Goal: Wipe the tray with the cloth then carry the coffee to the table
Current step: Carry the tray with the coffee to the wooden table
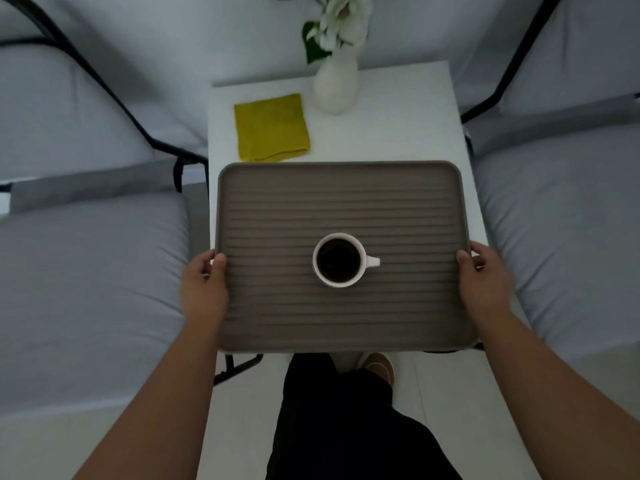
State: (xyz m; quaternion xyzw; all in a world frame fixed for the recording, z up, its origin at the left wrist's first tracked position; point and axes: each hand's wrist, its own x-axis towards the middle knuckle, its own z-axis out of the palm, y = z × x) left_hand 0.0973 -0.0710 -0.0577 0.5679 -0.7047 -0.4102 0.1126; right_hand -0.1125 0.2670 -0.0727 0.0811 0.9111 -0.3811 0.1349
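Two hands: the left hand point(204, 289) grips the tray's left edge and the right hand point(485, 285) grips its right edge, thumbs over the rim, fingers curled beneath.
Tray point(277, 323): a grey-brown rectangle with rounded corners, a raised rim and a floor ribbed in fine parallel ridges; its far edge lies over the near part of the counter, its near edge juts past it toward the person.
Coffee point(338, 259): dark, filling a round white cup point(362, 271) that stands upright near the tray's middle, its small handle pointing right.
Counter point(408, 133): a small white, smooth, rectangular top, narrower than the tray looks from here.
Cloth point(272, 128): mustard-yellow, folded into a rough square, soft-looking, lying flat toward the counter's far left corner, just beyond the tray's far edge.
Vase point(336, 83): matt white, bulbous with a narrow neck, at the counter's far edge, right of the cloth, holding white flowers point(337, 19) with green leaves.
Room: pale grey cushioned seats point(86, 289) on thin black frames flank the counter on both sides; the floor point(239, 427) is pale and plain.
Person: dark trousers point(346, 427) and a brown shoe point(379, 365) show below the tray.
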